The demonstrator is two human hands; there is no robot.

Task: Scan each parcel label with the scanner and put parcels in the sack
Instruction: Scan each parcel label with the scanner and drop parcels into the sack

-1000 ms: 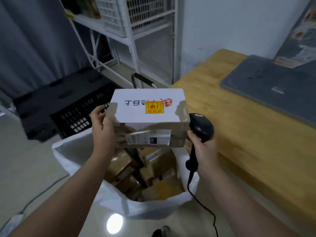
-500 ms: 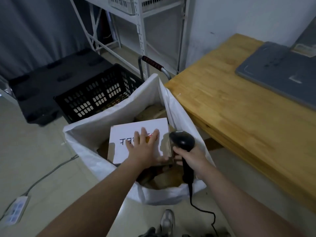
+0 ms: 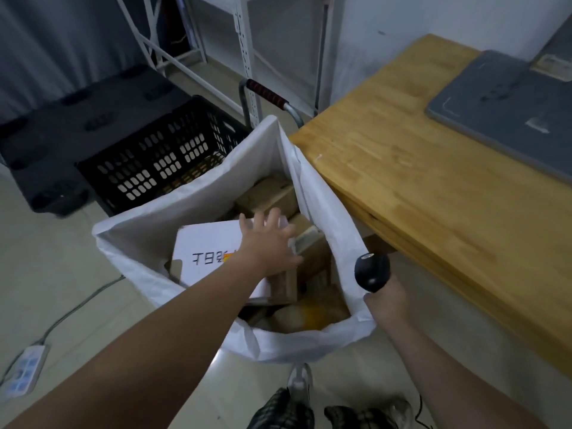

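Since half a second ago, the scanner (image 3: 371, 272) is shifted outward by the right hand (image 3: 387, 305) to the sack's (image 3: 322, 343) right rim, lower right of centre, and is gripped there, head up. At centre, the left hand (image 3: 269, 243) is laid flat, fingers spread, on the white box (image 3: 204, 252), which is lodged inside the sack atop brown parcels. The box is best pressed level and then released, so that room is left for more.
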